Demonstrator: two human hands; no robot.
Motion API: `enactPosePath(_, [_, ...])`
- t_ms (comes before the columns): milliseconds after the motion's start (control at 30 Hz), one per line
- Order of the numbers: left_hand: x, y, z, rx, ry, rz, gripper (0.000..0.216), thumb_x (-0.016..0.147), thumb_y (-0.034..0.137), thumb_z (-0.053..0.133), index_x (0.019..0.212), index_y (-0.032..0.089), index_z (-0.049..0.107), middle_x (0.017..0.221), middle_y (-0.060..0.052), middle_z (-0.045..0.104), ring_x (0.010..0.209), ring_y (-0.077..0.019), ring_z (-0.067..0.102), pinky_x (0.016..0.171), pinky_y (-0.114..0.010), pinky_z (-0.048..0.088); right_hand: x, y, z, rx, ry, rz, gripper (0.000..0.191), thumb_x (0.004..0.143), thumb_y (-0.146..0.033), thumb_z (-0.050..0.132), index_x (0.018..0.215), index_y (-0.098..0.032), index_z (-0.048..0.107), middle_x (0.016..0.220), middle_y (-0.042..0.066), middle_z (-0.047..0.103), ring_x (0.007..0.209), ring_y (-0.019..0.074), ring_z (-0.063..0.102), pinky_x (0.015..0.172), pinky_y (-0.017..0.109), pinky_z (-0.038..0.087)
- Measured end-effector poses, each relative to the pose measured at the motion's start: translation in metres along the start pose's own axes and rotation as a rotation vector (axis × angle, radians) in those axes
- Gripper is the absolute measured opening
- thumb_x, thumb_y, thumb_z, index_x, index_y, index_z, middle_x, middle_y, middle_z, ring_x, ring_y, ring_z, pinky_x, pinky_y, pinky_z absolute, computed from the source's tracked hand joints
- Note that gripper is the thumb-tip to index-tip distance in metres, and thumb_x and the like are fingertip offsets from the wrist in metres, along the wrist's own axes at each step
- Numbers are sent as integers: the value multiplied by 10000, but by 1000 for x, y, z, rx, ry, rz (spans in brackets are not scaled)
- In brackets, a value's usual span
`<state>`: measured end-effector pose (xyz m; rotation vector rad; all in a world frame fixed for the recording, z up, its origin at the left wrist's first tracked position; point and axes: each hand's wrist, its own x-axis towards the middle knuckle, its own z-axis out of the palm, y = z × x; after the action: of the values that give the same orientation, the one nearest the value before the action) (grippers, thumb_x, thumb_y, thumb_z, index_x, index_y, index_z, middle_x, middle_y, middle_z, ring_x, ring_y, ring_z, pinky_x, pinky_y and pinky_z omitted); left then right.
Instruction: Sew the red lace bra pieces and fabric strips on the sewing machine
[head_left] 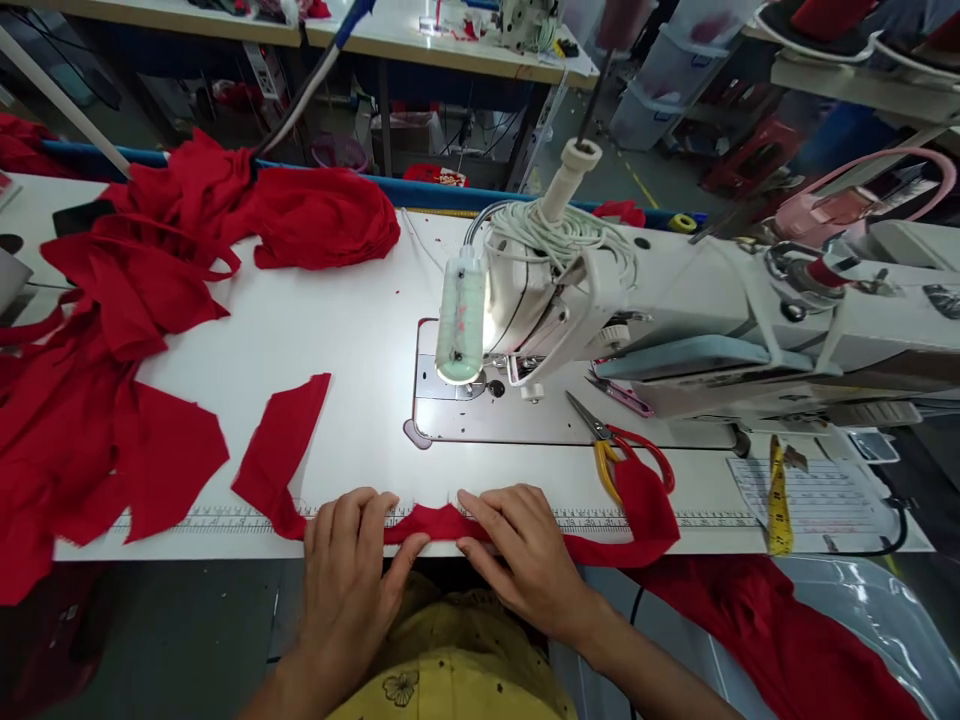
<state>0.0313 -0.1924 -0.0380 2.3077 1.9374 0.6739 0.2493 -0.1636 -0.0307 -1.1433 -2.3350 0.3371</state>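
Observation:
A narrow strip of red fabric [439, 522] lies along the front edge of the white sewing table [337, 310], over a ruler scale [720, 519]. My left hand [349, 565] grips the strip left of its middle, fingers on top and thumb at the near edge. A short way to the right, my right hand [525, 555] holds the same strip between fingers and thumb. Between the hands the cloth bunches slightly upward. Its left end flares out flat on the table; the right part folds near the scissors [600, 430], which have one red and one yellow handle.
A white sewing machine [675, 290] with a lit lamp stands behind my hands. Red fabric pieces [150, 280] heap up at left. Thread snips [622, 395], a yellow tape measure [778, 500] and a paper sheet lie rightward. Red cloth hangs into a clear bin [862, 600].

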Motion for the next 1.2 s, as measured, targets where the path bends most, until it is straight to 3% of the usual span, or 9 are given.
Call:
enactPosePath(133, [7,-2,-3,-151,-121,-19,155,972,349,552,903,213,576,922,-40,583,838,-226,530,748,-359,367,8,0,-3,82,-7,48,412,975,-259,589,1369,-161,522,1092,106,660,968,226,597,823,370,505])
enactPosePath(267, [12,-3,-4,-284,-89,34,162,994,262,515,840,215,524,828,12,602,780,-183,561,815,-375,356,20,0,-3,230,-52,81,602,933,-298,660,1477,-216,414,1168,104,671,1035,236,613,876,402,540])
enactPosePath(367, [19,-7,-8,-415,-20,56,133,991,289,547,874,229,535,780,46,621,729,-152,581,950,-405,370,32,-1,-2,548,-66,189,520,942,-260,630,1433,-237,463,1052,52,708,927,182,660,837,348,559])
enactPosePath(433, [29,-8,-14,-500,-29,-49,139,945,379,618,978,251,574,841,27,657,813,-179,618,925,-389,431,40,-2,-3,735,-34,272,406,937,-228,612,1338,-227,551,921,8,709,810,141,670,769,287,557])
enactPosePath(533, [51,-5,-29,-690,-254,-242,319,892,486,647,1118,264,614,927,-15,683,901,-217,638,738,-315,498,52,-3,-10,827,16,316,342,907,-212,633,1249,-223,616,823,-16,696,754,130,664,715,261,540])
enactPosePath(633, [70,2,-42,-921,-503,-246,317,934,521,554,914,225,667,831,-14,657,782,-182,607,664,-276,474,59,-2,-18,838,21,303,359,897,-222,634,1255,-225,621,841,-6,700,774,135,660,704,267,534])
enactPosePath(967, [88,6,-35,-1183,-604,-181,348,920,521,588,792,198,607,802,-13,587,774,-164,535,730,-292,451,62,0,-20,1197,2,327,442,826,-352,765,1235,-245,635,844,-21,655,760,130,647,734,309,579])
enactPosePath(1100, [95,6,-33,-1350,-692,-172,343,881,516,656,787,199,565,781,2,574,742,-148,528,721,-290,450,65,-4,-20,1220,31,287,482,809,-318,787,1262,-264,630,862,-19,650,767,122,632,733,299,577])
enactPosePath(1200, [99,8,-34,-1425,-729,-198,351,832,510,720,843,218,526,827,15,573,723,-137,552,692,-284,472,69,-4,-24,1182,26,266,580,807,-288,775,1353,-284,581,1011,17,668,770,110,604,683,268,560])
